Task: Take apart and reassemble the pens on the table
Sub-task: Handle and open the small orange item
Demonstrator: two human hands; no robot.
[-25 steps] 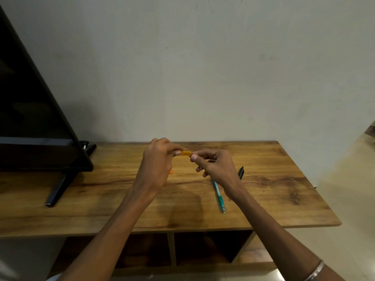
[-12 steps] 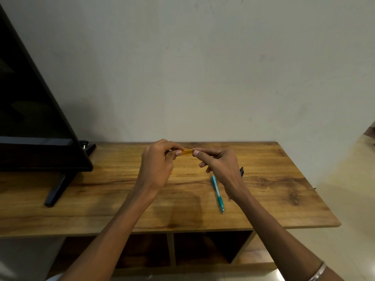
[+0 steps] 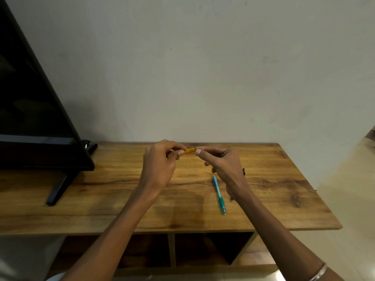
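An orange pen (image 3: 189, 151) is held level above the wooden table (image 3: 274, 189), with only a short stretch showing between my fingers. My left hand (image 3: 160, 165) pinches its left end and my right hand (image 3: 222, 165) pinches its right end. A teal pen (image 3: 218, 194) lies on the table below my right hand, tip toward the front edge. A black pen (image 3: 243, 171) lies mostly hidden behind my right wrist.
A black television (image 3: 36, 122) on slanted feet (image 3: 57, 189) fills the left of the table. A plain wall (image 3: 203, 67) stands behind. Open shelf compartments (image 3: 213, 248) sit under the tabletop. The table's right edge drops to the floor.
Both hands have risen slightly with the orange pen. My right hand shifted a little right and up, uncovering more of the teal pen.
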